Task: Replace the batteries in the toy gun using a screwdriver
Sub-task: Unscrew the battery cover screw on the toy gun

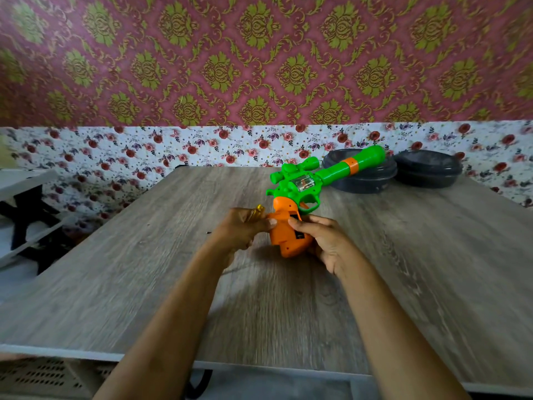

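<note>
Above counter [144, 269]: left hand [239, 229] clutches screwdriver [258, 211], thumb on gun [284, 190] grip; right hand [326, 241] wraps grip from other side.

Green toy gun [305, 183] with orange butt, barrel angled up-right; yellow-handled screwdriver [258, 210] just left of it

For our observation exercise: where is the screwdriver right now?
In the head view, just left of centre: the screwdriver sits in the left hand, its yellow handle poking up beside the orange grip of the toy gun.
</note>
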A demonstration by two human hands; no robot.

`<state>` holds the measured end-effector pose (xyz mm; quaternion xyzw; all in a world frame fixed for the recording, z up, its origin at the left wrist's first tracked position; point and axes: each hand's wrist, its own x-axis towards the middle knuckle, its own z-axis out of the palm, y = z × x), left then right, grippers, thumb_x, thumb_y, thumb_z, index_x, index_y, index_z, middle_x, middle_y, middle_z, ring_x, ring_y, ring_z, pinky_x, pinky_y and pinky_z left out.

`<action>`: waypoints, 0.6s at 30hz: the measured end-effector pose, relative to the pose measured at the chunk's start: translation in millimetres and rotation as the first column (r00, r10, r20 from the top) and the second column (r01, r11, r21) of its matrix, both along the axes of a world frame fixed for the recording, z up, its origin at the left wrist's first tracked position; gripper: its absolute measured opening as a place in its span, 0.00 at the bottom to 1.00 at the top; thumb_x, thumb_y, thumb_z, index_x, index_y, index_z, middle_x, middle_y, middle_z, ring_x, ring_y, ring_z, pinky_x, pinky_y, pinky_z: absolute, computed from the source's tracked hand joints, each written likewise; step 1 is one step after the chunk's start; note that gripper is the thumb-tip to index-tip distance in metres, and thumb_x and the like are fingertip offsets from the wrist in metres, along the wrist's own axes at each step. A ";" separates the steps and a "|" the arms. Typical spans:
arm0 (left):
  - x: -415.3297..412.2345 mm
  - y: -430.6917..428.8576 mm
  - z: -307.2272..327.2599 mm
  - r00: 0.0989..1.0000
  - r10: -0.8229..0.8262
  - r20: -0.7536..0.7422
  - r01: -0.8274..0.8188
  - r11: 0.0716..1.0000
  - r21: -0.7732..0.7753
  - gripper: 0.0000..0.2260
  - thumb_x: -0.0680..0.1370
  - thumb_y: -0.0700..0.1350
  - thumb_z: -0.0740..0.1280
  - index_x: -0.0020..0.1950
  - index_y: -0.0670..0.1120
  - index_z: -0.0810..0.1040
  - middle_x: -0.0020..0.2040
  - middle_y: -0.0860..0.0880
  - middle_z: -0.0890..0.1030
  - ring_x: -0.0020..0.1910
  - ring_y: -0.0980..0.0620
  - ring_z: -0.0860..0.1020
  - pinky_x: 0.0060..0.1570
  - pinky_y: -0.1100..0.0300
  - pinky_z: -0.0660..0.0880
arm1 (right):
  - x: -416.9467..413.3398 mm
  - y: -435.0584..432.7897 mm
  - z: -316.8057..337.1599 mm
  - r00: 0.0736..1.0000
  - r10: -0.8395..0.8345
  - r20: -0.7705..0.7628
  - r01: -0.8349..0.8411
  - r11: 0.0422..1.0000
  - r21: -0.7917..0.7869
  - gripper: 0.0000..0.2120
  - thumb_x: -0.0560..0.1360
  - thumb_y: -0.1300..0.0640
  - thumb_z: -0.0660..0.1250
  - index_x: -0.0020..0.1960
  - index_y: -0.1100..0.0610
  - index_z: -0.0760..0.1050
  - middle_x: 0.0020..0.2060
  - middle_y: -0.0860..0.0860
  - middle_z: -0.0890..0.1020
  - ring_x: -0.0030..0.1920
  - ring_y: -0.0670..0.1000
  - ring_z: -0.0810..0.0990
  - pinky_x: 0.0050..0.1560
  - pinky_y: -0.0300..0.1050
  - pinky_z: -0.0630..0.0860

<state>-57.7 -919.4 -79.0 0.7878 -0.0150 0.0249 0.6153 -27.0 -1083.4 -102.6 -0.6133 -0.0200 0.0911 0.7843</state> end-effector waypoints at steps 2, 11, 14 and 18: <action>-0.5 0.9 1.4 1.000 0.006 -0.022 -0.006 1.000 -0.017 0.08 0.75 0.41 0.69 0.38 0.44 0.74 0.21 0.54 0.72 0.18 0.61 0.61 0.19 0.69 0.58 | 1.5 -0.8 -0.7 1.000 0.009 -0.006 -0.009 1.000 0.010 0.11 0.71 0.62 0.69 0.53 0.61 0.78 0.42 0.56 0.81 0.44 0.54 0.79 0.50 0.50 0.75; -8.3 10.8 15.6 0.989 0.112 0.096 -0.099 0.986 -0.133 0.05 0.75 0.38 0.69 0.47 0.40 0.75 0.25 0.50 0.67 0.21 0.57 0.63 0.19 0.69 0.59 | 6.3 -0.5 -3.7 0.997 -0.071 -0.019 0.071 0.997 -0.017 0.06 0.71 0.66 0.67 0.46 0.59 0.79 0.36 0.53 0.82 0.40 0.52 0.79 0.48 0.50 0.76; -2.9 29.6 17.4 0.825 0.328 0.460 -0.445 0.879 0.172 0.04 0.75 0.43 0.70 0.47 0.43 0.79 0.32 0.48 0.76 0.29 0.54 0.73 0.29 0.61 0.69 | 5.3 0.2 -1.1 0.997 -0.070 -0.019 0.069 0.997 -0.016 0.06 0.71 0.67 0.67 0.45 0.58 0.79 0.39 0.54 0.81 0.40 0.51 0.79 0.47 0.49 0.76; 9.4 49.2 6.6 0.723 0.368 0.584 -0.672 0.570 0.473 0.07 0.76 0.48 0.67 0.50 0.47 0.82 0.39 0.44 0.82 0.37 0.41 0.79 0.32 0.58 0.68 | 8.3 0.5 -2.3 0.994 -0.102 -0.037 0.100 0.994 -0.047 0.14 0.70 0.66 0.69 0.56 0.61 0.77 0.46 0.57 0.81 0.48 0.54 0.79 0.55 0.51 0.74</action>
